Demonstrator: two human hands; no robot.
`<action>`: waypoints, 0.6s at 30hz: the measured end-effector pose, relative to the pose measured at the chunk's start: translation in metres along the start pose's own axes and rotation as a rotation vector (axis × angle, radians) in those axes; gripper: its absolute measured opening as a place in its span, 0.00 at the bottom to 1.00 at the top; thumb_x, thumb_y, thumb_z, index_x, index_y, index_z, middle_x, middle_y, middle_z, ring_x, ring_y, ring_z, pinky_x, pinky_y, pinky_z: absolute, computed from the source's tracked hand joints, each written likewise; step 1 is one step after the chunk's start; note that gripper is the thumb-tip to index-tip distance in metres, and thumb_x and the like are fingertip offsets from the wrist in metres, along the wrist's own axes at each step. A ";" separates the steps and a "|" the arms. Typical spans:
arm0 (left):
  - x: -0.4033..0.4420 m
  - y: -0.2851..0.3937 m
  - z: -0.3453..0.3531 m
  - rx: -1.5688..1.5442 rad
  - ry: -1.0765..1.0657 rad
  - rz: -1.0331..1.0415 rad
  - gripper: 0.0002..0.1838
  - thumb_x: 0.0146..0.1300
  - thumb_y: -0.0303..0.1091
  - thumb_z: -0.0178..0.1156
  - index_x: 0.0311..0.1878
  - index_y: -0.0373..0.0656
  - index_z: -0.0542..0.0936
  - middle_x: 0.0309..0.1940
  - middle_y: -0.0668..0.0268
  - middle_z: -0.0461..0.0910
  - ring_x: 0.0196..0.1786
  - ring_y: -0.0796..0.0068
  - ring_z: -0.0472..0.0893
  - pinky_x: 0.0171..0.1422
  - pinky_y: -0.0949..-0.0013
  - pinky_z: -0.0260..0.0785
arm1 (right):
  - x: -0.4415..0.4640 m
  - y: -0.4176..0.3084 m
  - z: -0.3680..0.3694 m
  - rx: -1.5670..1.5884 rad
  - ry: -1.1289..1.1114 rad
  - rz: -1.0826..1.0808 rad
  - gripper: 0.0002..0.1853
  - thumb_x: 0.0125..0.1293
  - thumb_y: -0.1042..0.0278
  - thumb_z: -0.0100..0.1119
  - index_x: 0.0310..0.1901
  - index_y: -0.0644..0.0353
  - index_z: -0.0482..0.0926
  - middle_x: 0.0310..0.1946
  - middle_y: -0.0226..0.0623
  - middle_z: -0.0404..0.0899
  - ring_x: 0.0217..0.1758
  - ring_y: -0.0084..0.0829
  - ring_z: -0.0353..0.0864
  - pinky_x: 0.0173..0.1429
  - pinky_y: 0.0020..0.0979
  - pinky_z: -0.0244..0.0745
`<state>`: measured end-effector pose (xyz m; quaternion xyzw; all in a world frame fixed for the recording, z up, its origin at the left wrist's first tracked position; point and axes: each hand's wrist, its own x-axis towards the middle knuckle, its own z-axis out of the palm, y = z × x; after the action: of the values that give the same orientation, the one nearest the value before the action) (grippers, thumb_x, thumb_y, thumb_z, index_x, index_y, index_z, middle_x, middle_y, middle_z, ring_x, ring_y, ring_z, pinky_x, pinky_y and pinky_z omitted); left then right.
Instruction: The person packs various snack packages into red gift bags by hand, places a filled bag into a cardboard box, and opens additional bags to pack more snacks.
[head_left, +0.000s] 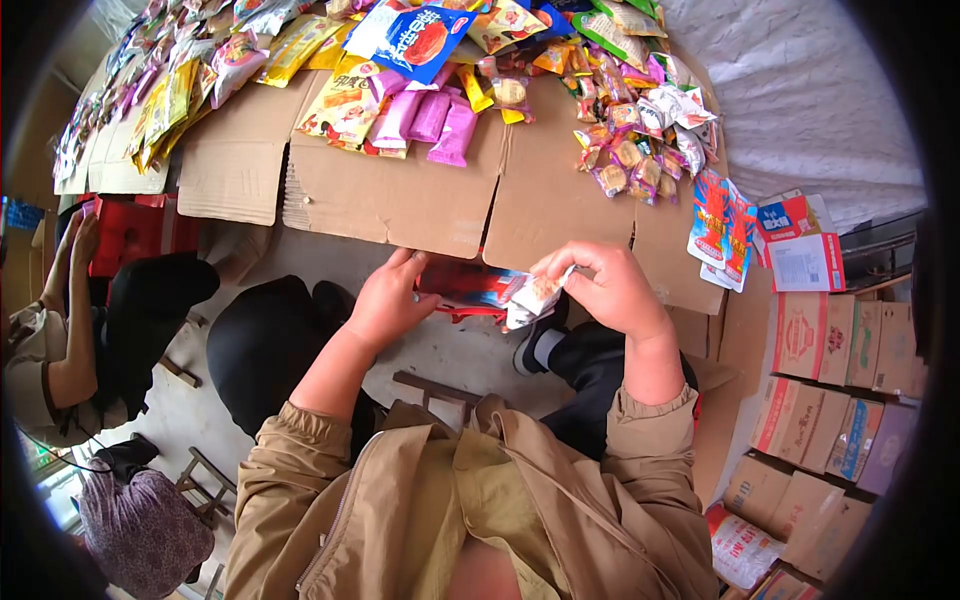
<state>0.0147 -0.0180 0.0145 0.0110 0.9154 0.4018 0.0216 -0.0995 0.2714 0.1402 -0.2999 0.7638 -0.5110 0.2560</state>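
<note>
Below the table edge, a red bag [462, 284] hangs with its mouth open in front of me. My left hand [388, 298] is closed on the left side of its rim, thumb toward the opening. Small white snack packets [534, 298] are pinched in my right hand [608, 284], over the bag's right side. Something blue and red shows inside the bag, too covered to name. Past my hands, purple snack packets [428, 116] and a blue snack bag [412, 40] lie on the cardboard. Small wrapped cakes [630, 160] are heaped farther right.
Flattened cardboard [390, 200] covers the table. Red-and-blue packets [722, 225] lie at its right edge, near an open carton [800, 245]. Stacked boxes [800, 340] stand at right. Another person [70, 340] sits at left, near a wooden stool [205, 485]; a patterned garment [145, 530] shows below.
</note>
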 end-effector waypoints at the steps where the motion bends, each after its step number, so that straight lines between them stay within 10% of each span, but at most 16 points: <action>1: 0.000 0.001 -0.001 0.000 -0.003 0.004 0.38 0.53 0.33 0.75 0.69 0.40 0.76 0.63 0.53 0.78 0.52 0.47 0.84 0.56 0.54 0.80 | 0.000 0.001 0.002 0.000 0.000 0.001 0.06 0.66 0.83 0.55 0.41 0.67 0.81 0.46 0.44 0.91 0.48 0.34 0.91 0.54 0.33 0.83; 18: 0.002 0.008 -0.002 -0.016 0.012 0.010 0.39 0.53 0.33 0.76 0.72 0.44 0.76 0.66 0.53 0.78 0.57 0.46 0.83 0.58 0.54 0.80 | 0.018 0.034 0.080 -0.365 0.252 -0.356 0.08 0.66 0.79 0.66 0.45 0.60 0.80 0.47 0.41 0.89 0.55 0.45 0.88 0.58 0.42 0.83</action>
<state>0.0129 -0.0137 0.0217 0.0131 0.9123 0.4091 0.0139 -0.0632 0.2183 0.0796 -0.4046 0.8043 -0.4351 0.0067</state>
